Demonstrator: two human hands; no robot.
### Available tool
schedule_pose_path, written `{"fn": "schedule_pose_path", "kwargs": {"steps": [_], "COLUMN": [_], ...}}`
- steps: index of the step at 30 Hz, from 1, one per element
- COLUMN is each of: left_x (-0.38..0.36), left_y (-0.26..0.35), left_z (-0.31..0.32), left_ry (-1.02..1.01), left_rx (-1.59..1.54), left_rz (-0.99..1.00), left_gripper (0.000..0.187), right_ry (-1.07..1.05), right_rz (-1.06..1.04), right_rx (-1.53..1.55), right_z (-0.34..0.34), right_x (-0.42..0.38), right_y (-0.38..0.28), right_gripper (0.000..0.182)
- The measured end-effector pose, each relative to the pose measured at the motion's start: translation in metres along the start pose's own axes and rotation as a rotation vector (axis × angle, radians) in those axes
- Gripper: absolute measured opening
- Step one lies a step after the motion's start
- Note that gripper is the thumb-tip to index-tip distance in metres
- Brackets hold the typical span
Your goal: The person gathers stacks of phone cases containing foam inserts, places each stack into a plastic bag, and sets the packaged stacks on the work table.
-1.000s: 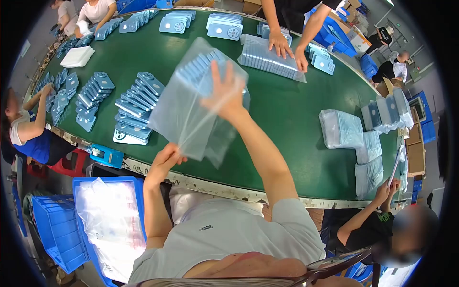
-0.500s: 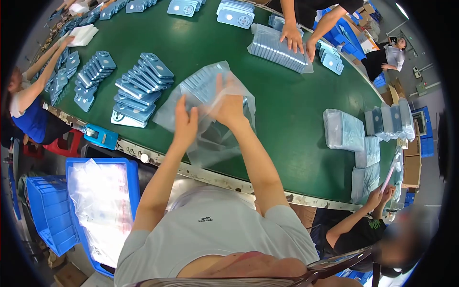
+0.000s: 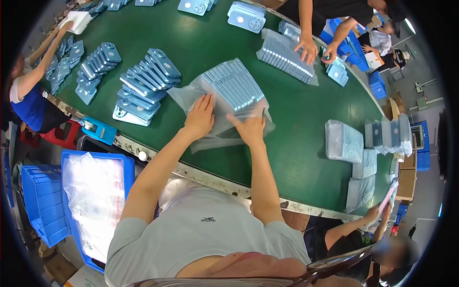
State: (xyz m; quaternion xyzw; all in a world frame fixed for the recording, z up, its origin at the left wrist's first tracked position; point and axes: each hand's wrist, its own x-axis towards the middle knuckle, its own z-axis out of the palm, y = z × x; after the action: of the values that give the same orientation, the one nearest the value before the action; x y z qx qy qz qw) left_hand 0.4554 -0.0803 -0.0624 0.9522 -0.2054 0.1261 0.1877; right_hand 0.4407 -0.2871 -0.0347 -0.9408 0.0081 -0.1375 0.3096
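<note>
A see-through plastic bag (image 3: pixel 222 125) lies on the green table, with a row of light-blue phone back panels (image 3: pixel 234 83) standing close together inside it. My left hand (image 3: pixel 200 117) rests flat on the bag's loose near part, fingers together and stretched out. Beside it, my right hand (image 3: pixel 251 125) presses on the bag at the near end of the row, thumb spread towards the left. Its fingertips touch the film and are partly blurred. A fanned stack of blue panels (image 3: pixel 146 86) sits to the left of the bag.
More panel stacks (image 3: pixel 98 67) line the far left. Across the table, a co-worker's hands (image 3: pixel 308 50) touch another bagged row (image 3: pixel 287 57). Wrapped packs (image 3: pixel 344 141) stand at right. A blue crate (image 3: pixel 129 177) of plastic bags and a tape dispenser (image 3: pixel 98 130) are near the left edge.
The bagged row has turned and shifted right on the table. My hands have come down onto the bag's near part, and the film over the panels lies smoother. The co-worker's right-side hand lifted slightly.
</note>
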Motion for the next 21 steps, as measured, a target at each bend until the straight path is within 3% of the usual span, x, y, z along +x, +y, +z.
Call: {"fn": "schedule_pose_path", "kwargs": {"steps": [1,3,5,7,8,10,11,13,14,15,16,18,19,21], "left_x": [0.006,0.024,0.052,0.069,0.067,0.046,0.032,-0.004,-0.024,-0.044,-0.071,-0.108,-0.12,-0.121], "left_y": [0.0,0.001,0.006,0.015,0.015,0.017,0.019,0.016,0.015,0.004,-0.002,-0.039,-0.058,-0.063], "left_z": [-0.005,-0.023,-0.052,-0.058,-0.044,-0.033,-0.035,-0.06,-0.088,-0.096,-0.105,-0.09,-0.084,-0.105], "left_ry": [-0.052,-0.178,-0.394,-0.541,-0.459,-0.257,-0.14,0.327,0.555,0.711,0.715,0.887,0.971,1.118], "left_rx": [0.099,0.165,0.196,0.21,0.144,-0.014,-0.11,-0.473,-0.451,-0.334,-0.204,-0.238,-0.806,-1.385], "left_rz": [0.0,0.008,-0.026,-0.05,-0.031,-0.005,-0.002,0.004,-0.021,-0.151,-0.432,-0.713,-0.915,-0.89], "left_gripper": [0.068,0.068,0.071,0.068,0.066,0.061,0.057,0.042,0.041,0.042,0.045,0.058,0.06,0.058], "right_ry": [-0.001,-0.361,-0.328,-0.617,-0.643,-0.261,-0.251,-0.25,-0.282,-0.315,-0.313,-0.309,-0.309,-0.388], "right_rz": [-0.023,-0.098,-0.35,0.003,-0.035,-0.263,-0.374,-0.52,-0.547,-0.574,-0.613,-0.626,-0.605,-0.468], "right_rx": [-0.002,-0.302,-0.437,-0.046,-0.049,0.105,0.173,0.263,0.252,0.238,0.255,0.261,0.25,0.22], "right_z": [-0.005,-0.02,-0.048,-0.1,-0.106,-0.109,-0.105,-0.077,-0.06,-0.04,-0.016,0.042,0.073,0.125], "right_x": [-0.001,0.0,-0.01,0.004,0.011,0.022,0.033,0.059,0.073,0.088,0.103,0.128,0.138,0.147], "right_y": [0.005,0.016,0.027,-0.035,-0.059,-0.095,-0.113,-0.126,-0.133,-0.139,-0.147,-0.163,-0.173,-0.201], "right_gripper": [0.124,0.107,0.08,0.048,0.048,0.021,0.015,0.03,0.039,0.048,0.057,0.077,0.087,0.112]}}
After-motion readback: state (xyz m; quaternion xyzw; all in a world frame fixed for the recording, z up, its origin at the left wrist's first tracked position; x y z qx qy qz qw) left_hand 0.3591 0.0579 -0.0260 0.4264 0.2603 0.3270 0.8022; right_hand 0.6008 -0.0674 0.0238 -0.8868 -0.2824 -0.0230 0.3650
